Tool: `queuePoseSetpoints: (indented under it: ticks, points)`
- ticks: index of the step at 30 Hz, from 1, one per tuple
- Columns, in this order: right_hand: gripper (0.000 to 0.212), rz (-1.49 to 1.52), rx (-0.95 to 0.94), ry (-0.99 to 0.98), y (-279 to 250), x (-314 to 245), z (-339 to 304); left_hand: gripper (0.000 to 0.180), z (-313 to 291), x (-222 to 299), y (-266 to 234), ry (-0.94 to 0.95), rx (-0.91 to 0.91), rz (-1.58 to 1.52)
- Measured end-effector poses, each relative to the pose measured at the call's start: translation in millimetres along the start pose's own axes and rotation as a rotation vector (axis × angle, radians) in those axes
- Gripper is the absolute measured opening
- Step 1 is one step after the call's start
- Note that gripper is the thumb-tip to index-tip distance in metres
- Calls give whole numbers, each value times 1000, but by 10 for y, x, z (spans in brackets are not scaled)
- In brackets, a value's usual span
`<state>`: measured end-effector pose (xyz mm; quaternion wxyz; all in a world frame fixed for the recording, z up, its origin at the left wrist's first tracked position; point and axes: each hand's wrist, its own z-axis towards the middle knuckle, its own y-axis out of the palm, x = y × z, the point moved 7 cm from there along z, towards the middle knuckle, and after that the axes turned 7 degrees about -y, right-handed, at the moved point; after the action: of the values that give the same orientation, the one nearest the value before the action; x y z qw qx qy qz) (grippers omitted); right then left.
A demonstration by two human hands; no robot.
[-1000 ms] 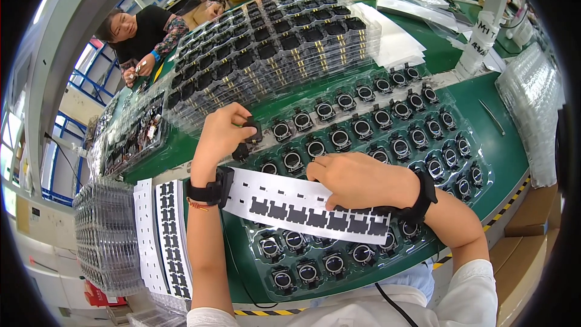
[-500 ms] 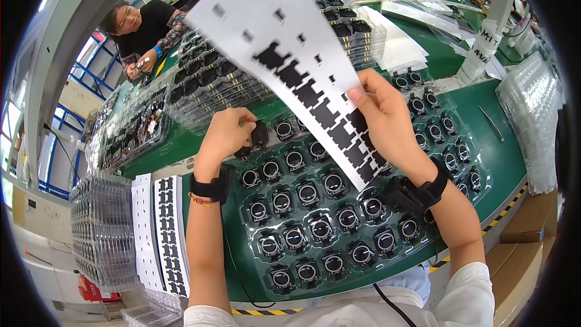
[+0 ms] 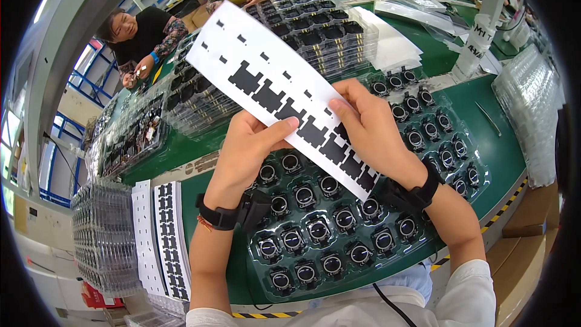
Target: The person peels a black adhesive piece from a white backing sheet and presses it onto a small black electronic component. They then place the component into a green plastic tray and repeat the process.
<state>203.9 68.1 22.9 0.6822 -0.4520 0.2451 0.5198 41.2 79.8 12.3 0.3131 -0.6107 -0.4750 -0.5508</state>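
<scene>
Left hand (image 3: pixel 245 148): we are pinching the near edge of the patterned white sheet (image 3: pixel 279 88). Right hand (image 3: pixel 374 126): we are pinching its opposite edge, presumably holding it flat. Beneath: a clear tray (image 3: pixel 287 260) is cradling round-faced modules (image 3: pixel 318 229), likely preventing knocks, on the green tabletop (image 3: pixel 511 151). Leftward: similar sheets (image 3: pixel 145 230) are lying beside stacked trays (image 3: pixel 101 236).

One left hand (image 3: pixel 245 148) and one right hand (image 3: pixel 370 122) are seen, with one held strip (image 3: pixel 279 88).
Two further strips (image 3: pixel 144 236) are laid at the left; two black wristbands (image 3: pixel 218 215) are worn; one slim tool (image 3: pixel 488 118) is shown; six ringed modules (image 3: pixel 307 272) are counted in the tray's (image 3: pixel 319 283) nearest row, left of the right wristband (image 3: pixel 431 185).
</scene>
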Motion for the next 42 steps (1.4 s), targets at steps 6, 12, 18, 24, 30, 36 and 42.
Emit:
queuePoseSetpoints:
  ticks: [6,12,18,24,30,36,42]
  points:
    - [12,95,114,-79,26,-63,-13,38,-20,-108,198,95,-37,11]
    - [11,-181,158,-525,-59,-376,-46,36,-23,0,97,197,100,-102]
    - [11,96,-21,-300,63,-217,-14,33,-113,103,104,329,152,127]
    - [10,331,-30,-136,87,-25,7,28,-98,89,103,311,127,178]
    - [8,224,-30,-81,98,-36,-9,29,-68,28,106,280,132,-2]
    - [12,269,-50,-33,112,16,-4,29,-55,29,75,268,132,-15]
    - [13,239,-14,40,81,129,5,33,-5,-22,1,225,138,32]
